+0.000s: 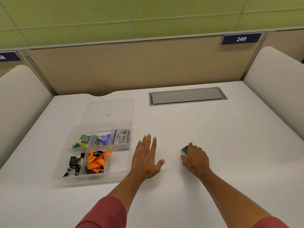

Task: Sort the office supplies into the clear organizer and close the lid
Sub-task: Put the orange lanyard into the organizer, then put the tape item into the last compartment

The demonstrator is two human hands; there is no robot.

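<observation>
Your left hand [146, 155] lies flat and released on the smooth white bench [213, 129], fingers spread, just right of the clear organizer [122, 168]. Your right hand [195, 157] grasps a small green box [185, 149] against the bench, well apart from the organizer, with bare surface all around it. The organizer is a see-through plastic tray with rounded corners near the bench's left edge. Its lid [108, 109] lies flat just beyond its far side. Inside, thin walls split it: small yellow and teal boxes [81, 141] far left, blue packets [102, 139] beside them, a printed box [121, 136] far right, black binder clips [74, 163] near left, an orange lanyard [97, 159] in the middle. A gray rectangular hatch [187, 96] sits flush near the bench's far edge.
</observation>
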